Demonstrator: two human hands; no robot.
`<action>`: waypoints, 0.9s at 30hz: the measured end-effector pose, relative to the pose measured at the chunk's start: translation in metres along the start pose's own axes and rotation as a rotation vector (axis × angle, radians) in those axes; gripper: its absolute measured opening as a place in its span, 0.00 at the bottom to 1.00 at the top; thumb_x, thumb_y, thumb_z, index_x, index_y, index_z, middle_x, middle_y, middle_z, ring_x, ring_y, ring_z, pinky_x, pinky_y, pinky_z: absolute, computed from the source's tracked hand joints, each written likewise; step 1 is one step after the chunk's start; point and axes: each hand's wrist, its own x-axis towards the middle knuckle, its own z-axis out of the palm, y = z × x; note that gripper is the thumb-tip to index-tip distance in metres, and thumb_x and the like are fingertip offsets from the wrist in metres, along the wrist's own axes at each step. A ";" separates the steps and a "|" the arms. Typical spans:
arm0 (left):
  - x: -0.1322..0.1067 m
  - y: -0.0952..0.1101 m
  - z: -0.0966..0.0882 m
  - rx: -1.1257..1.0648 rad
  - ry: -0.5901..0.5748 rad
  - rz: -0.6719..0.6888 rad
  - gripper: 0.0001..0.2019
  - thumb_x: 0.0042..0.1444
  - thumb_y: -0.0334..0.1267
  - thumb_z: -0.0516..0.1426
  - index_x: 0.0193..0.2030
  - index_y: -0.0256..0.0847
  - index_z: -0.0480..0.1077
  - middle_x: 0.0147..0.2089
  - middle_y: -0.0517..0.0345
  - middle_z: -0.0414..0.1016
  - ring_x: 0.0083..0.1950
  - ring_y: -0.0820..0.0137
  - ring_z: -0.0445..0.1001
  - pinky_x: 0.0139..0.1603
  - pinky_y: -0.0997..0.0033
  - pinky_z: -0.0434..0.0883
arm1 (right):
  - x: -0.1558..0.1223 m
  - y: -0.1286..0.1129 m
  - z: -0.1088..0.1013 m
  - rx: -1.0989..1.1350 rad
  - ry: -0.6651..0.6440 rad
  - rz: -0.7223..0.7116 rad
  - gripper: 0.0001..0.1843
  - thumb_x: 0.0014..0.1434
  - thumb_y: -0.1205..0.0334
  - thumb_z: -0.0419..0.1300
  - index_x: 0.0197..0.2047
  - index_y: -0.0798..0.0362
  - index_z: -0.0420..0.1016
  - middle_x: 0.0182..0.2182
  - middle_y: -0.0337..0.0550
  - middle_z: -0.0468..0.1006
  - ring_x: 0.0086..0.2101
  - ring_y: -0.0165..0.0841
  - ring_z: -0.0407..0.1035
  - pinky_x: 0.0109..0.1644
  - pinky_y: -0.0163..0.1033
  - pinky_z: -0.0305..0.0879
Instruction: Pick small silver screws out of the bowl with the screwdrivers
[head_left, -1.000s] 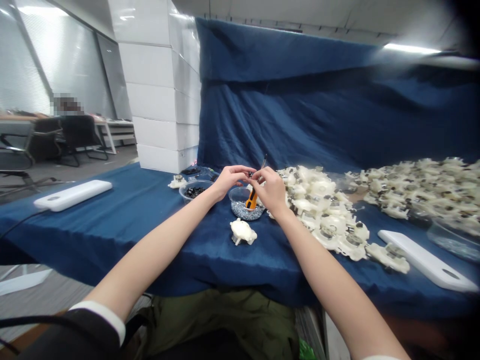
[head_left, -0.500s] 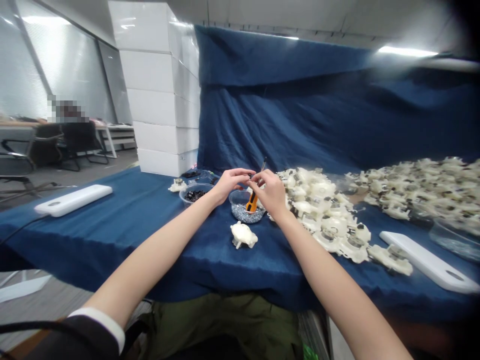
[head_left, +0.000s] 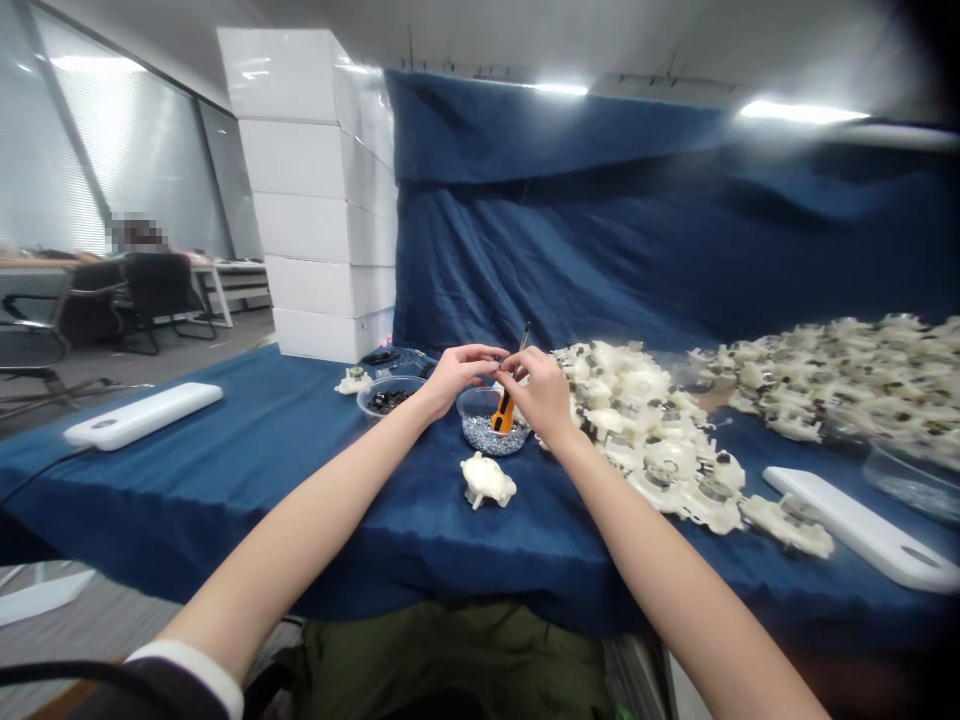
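Observation:
My left hand (head_left: 459,374) and my right hand (head_left: 541,395) meet above a clear plastic bowl (head_left: 484,432) of silver-grey granules. My right hand grips an orange-handled tool (head_left: 504,414), whose thin dark shaft (head_left: 523,338) rises past my fingers. The tool's lower end dips into the bowl. My left fingertips pinch a small dark part (head_left: 498,353) close to that shaft, though it is too small to name. A white plastic part (head_left: 487,480) lies on the blue cloth below my hands.
A bowl of black pieces (head_left: 388,401) stands left of my hands. Heaps of white plastic parts with round metal centres (head_left: 645,430) (head_left: 840,375) spread rightward. White slabs (head_left: 142,415) (head_left: 862,527) lie at both sides. Stacked white boxes (head_left: 322,190) stand behind.
The view has tipped slightly upward, so the table sits lower in the frame. My hands stay together over the bowl, with no clear change in what they hold.

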 end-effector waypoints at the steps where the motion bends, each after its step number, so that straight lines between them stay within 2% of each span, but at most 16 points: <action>1: 0.000 0.000 0.000 0.012 0.002 0.005 0.18 0.49 0.39 0.68 0.48 0.41 0.83 0.41 0.52 0.83 0.42 0.68 0.78 0.40 0.72 0.70 | 0.000 0.000 0.000 -0.003 0.000 0.001 0.07 0.65 0.57 0.63 0.36 0.49 0.78 0.36 0.40 0.78 0.33 0.33 0.73 0.40 0.40 0.65; 8: 0.001 0.000 -0.002 0.123 -0.020 0.079 0.20 0.48 0.40 0.69 0.49 0.39 0.83 0.39 0.53 0.81 0.40 0.70 0.75 0.38 0.73 0.69 | 0.001 0.001 0.002 -0.003 0.012 0.019 0.04 0.62 0.59 0.64 0.36 0.49 0.78 0.35 0.39 0.77 0.33 0.33 0.73 0.40 0.39 0.65; 13: 0.001 0.001 -0.003 0.127 -0.014 0.058 0.20 0.47 0.38 0.69 0.49 0.39 0.83 0.36 0.56 0.78 0.37 0.72 0.73 0.37 0.74 0.68 | 0.001 0.001 0.002 -0.011 0.016 0.012 0.03 0.62 0.60 0.65 0.36 0.49 0.78 0.36 0.38 0.77 0.33 0.32 0.73 0.40 0.38 0.64; 19: 0.001 0.001 -0.004 0.039 -0.029 -0.046 0.19 0.49 0.39 0.69 0.49 0.39 0.82 0.44 0.51 0.81 0.42 0.70 0.76 0.41 0.72 0.70 | -0.001 0.001 0.001 -0.019 0.011 -0.019 0.05 0.64 0.58 0.64 0.37 0.49 0.77 0.35 0.38 0.77 0.33 0.32 0.73 0.40 0.39 0.65; 23: 0.000 0.000 -0.003 -0.075 -0.025 -0.062 0.22 0.48 0.37 0.70 0.53 0.41 0.81 0.41 0.53 0.80 0.41 0.70 0.76 0.43 0.69 0.73 | -0.001 0.001 0.002 -0.009 0.023 -0.036 0.06 0.65 0.57 0.64 0.36 0.48 0.77 0.35 0.38 0.77 0.33 0.32 0.72 0.40 0.39 0.65; 27: 0.001 -0.001 -0.004 -0.124 -0.012 -0.079 0.22 0.48 0.40 0.71 0.51 0.41 0.81 0.43 0.51 0.81 0.41 0.71 0.76 0.41 0.71 0.72 | -0.001 0.000 0.002 -0.008 0.029 -0.027 0.08 0.66 0.54 0.63 0.37 0.48 0.78 0.35 0.39 0.78 0.33 0.33 0.73 0.40 0.39 0.65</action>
